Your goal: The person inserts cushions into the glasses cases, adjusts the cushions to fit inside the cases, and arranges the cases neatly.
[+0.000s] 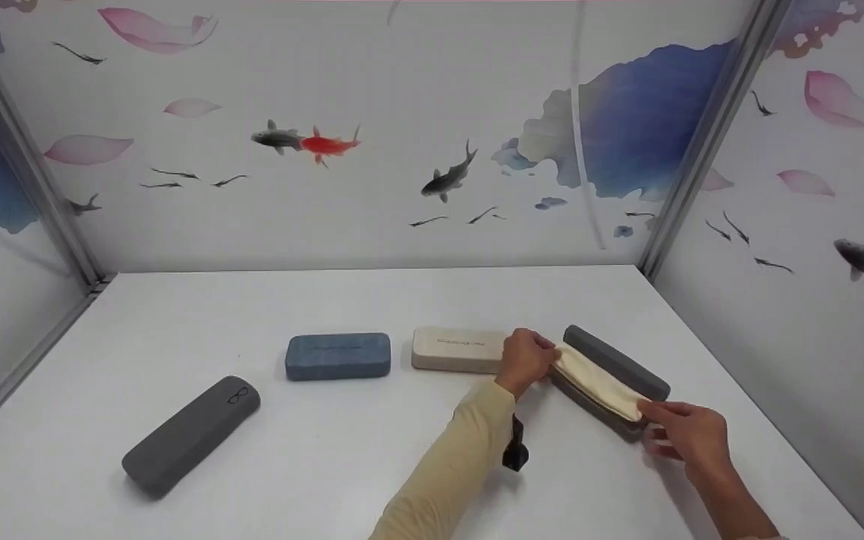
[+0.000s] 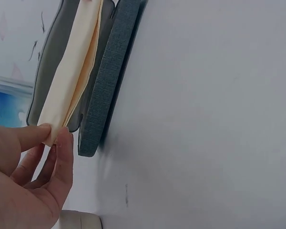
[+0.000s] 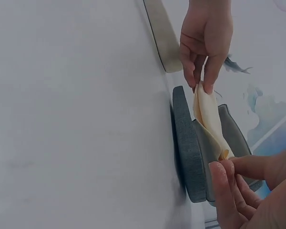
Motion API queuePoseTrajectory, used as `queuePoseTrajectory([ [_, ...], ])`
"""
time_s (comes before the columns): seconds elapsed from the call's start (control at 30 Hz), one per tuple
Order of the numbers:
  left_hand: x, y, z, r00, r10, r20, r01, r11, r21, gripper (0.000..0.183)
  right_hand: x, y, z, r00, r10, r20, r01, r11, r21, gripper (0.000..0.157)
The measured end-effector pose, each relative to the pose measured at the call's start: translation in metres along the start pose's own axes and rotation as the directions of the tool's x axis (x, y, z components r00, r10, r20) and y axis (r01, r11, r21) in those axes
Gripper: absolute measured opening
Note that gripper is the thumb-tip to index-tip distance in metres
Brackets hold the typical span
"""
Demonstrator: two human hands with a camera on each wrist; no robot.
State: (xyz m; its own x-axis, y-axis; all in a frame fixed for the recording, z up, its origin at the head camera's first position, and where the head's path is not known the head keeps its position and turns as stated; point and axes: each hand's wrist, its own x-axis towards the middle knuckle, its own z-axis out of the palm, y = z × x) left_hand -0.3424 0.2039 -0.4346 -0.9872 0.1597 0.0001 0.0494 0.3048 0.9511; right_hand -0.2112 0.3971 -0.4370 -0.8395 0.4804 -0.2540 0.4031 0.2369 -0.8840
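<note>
A folded cream cloth (image 1: 598, 381) stretches lengthwise over an opened dark grey glasses case (image 1: 616, 361) on the right of the table. With thumb and fingertips my left hand (image 1: 526, 362) pinches the cloth's far end. Its near end is pinched by my right hand (image 1: 694, 435). In the left wrist view, the folded layers of the cloth (image 2: 72, 76) part slightly along one edge, above the case's grey lining. The right wrist view shows both hands at opposite ends of the cloth (image 3: 210, 114), the case's textured blue-grey outer side (image 3: 187, 148) beside it.
A closed beige glasses case (image 1: 458, 350) lies just left of my left hand, partly hidden by it. Farther left are a closed blue case (image 1: 338, 356) and a closed dark grey one (image 1: 192, 435) set diagonally. Printed wall panels (image 1: 387, 217) border the white table (image 1: 312, 480).
</note>
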Motion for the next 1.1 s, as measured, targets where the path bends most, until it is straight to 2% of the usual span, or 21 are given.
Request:
queuePoseTrajectory([
  [0.17, 0.0, -0.003, 0.002, 1.0, 0.008, 0.012, -0.008, 0.999, 0.031, 0.008, 0.004, 0.004, 0.004, 0.999, 0.047, 0.011, -0.047, 0.996, 0.069, 0.072],
  [0.43, 0.003, -0.001, -0.002, 0.998, 0.064, 0.002, -0.064, 0.987, 0.148, 0.012, 0.006, 0.002, 0.004, 0.996, 0.051, 0.067, -0.054, 0.997, 0.047, 0.073],
  [0.6, 0.003, 0.017, -0.011, 0.989, 0.146, 0.032, -0.149, 0.972, 0.181, 0.015, 0.004, -0.006, -0.01, 0.987, 0.076, 0.145, -0.06, 0.992, -0.112, 0.086],
  [0.7, 0.004, 0.033, -0.018, 0.987, 0.152, 0.06, -0.16, 0.974, 0.158, 0.017, 0.001, -0.013, -0.02, 0.984, 0.067, 0.165, -0.032, 0.979, -0.202, 0.093],
  [0.8, 0.006, 0.049, -0.024, 0.985, 0.161, 0.068, -0.172, 0.964, 0.202, 0.019, -0.001, -0.022, -0.027, 0.99, 0.012, 0.14, 0.02, 0.974, -0.228, 0.096],
  [0.9, 0.009, 0.062, -0.025, 0.981, 0.183, 0.061, -0.193, 0.94, 0.28, 0.022, -0.002, -0.03, -0.03, 0.993, -0.027, 0.112, 0.053, 0.972, -0.229, 0.097],
  [1.0, 0.011, 0.066, -0.021, 0.978, 0.199, 0.057, -0.207, 0.923, 0.325, 0.025, 0.001, -0.033, -0.029, 0.994, -0.031, 0.108, 0.055, 0.972, -0.227, 0.103],
  [1.1, 0.011, 0.061, -0.014, 0.983, 0.176, 0.056, -0.184, 0.918, 0.352, 0.03, 0.005, -0.031, -0.026, 0.989, -0.014, 0.148, 0.046, 0.976, -0.211, 0.108],
])
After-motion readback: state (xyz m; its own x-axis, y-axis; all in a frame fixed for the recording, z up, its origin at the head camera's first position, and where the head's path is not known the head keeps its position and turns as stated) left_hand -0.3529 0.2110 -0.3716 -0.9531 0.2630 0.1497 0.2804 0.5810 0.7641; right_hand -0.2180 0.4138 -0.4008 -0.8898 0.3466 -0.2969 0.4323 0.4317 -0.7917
